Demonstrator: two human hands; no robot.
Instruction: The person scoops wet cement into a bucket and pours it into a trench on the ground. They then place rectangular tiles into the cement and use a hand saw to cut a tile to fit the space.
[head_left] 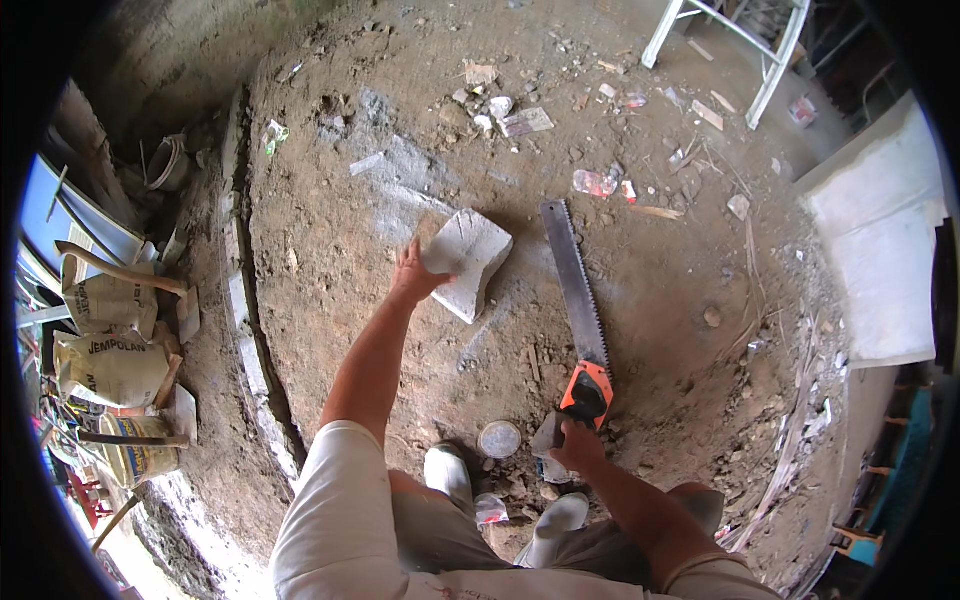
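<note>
A pale grey lightweight concrete block (468,258) with an uneven right edge sits on the dirt ahead of me. My left hand (412,274) reaches to its left side, the thumb over the block and the other fingers along the edge. Close to my feet, my right hand (578,447) is closed around a small grey block-shaped piece (548,437); its underside is hard to make out. Just beyond that hand lies a handsaw (577,285), its toothed blade pointing away from me and its orange-and-black handle near my fingers.
A round grey lid-like disc (499,439) lies before my boots (449,474). Pale dust (400,175), stones and litter are scattered farther off. Sacks (112,368), a bucket (137,452) and long-handled tools line the left. A metal ladder (768,75) and a white panel (880,235) stand right.
</note>
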